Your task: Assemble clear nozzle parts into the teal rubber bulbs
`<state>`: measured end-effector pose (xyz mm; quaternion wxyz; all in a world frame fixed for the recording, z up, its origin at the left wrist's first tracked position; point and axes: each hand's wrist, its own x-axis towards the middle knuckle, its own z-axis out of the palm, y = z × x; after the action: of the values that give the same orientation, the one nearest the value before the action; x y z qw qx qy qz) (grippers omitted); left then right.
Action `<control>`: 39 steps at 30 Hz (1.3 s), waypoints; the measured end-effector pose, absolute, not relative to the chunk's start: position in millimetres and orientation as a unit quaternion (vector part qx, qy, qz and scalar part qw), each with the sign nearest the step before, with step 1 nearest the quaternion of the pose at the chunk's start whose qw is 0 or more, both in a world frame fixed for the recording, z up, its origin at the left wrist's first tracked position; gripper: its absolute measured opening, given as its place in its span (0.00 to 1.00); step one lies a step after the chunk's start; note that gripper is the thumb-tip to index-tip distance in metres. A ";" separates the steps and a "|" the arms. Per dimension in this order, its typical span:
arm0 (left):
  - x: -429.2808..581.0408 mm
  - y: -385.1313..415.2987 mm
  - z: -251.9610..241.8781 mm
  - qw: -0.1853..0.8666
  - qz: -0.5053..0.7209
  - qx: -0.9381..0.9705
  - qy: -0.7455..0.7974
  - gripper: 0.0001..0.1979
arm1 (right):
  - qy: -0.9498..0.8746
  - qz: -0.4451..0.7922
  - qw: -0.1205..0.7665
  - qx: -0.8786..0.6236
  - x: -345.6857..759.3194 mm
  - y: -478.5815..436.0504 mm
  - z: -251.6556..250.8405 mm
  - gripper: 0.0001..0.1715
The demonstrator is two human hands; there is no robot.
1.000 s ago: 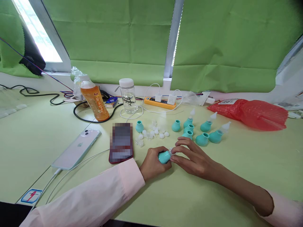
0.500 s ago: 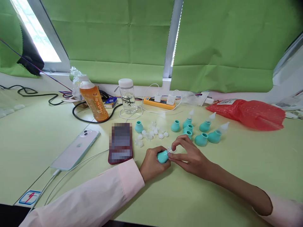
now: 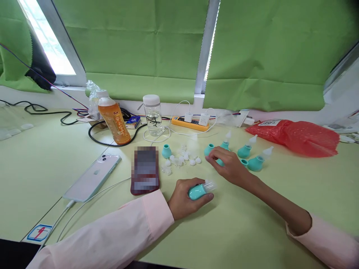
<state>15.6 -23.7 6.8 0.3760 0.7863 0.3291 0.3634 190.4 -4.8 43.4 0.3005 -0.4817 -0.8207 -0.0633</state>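
Observation:
My left hand [image 3: 183,198] is wrapped round the teal bulb of a nasal aspirator [image 3: 197,191], which lies on its side with a clear, pronged nozzle piece [image 3: 209,185] at its mouth, pointing right. My right hand [image 3: 228,164] is up and to the right of it, above a group of teal bulbs. Its thumb and fingertips come together in a pinch; anything between them is too small to make out. It partly hides the bulbs behind it, including one teal bulb [image 3: 209,149]. Loose white and clear small parts [image 3: 181,158] lie left of its fingertips.
Bulbs with clear tips [image 3: 255,163] stand at the right, before a red plastic bag [image 3: 297,138]. A red-cased phone [image 3: 145,172], a white phone [image 3: 94,175] and a lone teal bulb [image 3: 166,151] are leftward. Behind are a tea bottle [image 3: 114,121], water bottle [image 3: 153,117] and power strip [image 3: 190,124].
My right hand has left the aspirator and moved up and right to the bulbs. My left hand still holds the aspirator, its clear nozzle piece now more exposed.

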 end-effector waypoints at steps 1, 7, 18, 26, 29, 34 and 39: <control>15.4 -23.9 6.9 0.373 0.364 0.787 0.330 0.13 | -0.829 -0.052 0.250 -0.497 188.4 -0.1 42.2 0.05; 14.9 -21.5 5.0 0.370 0.367 0.787 0.331 0.08 | -0.836 -0.058 0.116 -0.533 173.3 18.7 22.6 0.08; 17.6 -16.1 3.2 0.439 0.373 0.728 0.372 0.14 | -0.793 0.082 0.268 -0.541 187.6 -4.4 38.0 0.18; 18.6 -15.4 2.6 0.465 0.378 0.697 0.395 0.16 | -0.720 0.374 0.356 -0.464 193.9 -11.6 65.9 0.12; 17.9 -16.5 3.3 0.475 0.382 0.696 0.380 0.16 | -0.709 0.420 0.337 -0.455 197.0 -10.0 66.4 0.12; 17.4 -17.2 3.4 0.489 0.385 0.688 0.373 0.15 | -0.691 0.446 0.348 -0.450 199.7 -9.0 62.4 0.12; 17.5 -17.1 4.1 0.489 0.386 0.686 0.377 0.15 | -0.683 0.445 0.384 -0.433 196.8 -10.0 60.1 0.14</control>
<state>17.5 -17.1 4.1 0.4886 0.6857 0.3768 0.3861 196.8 -10.0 60.1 0.3835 -0.4334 -0.6835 0.4450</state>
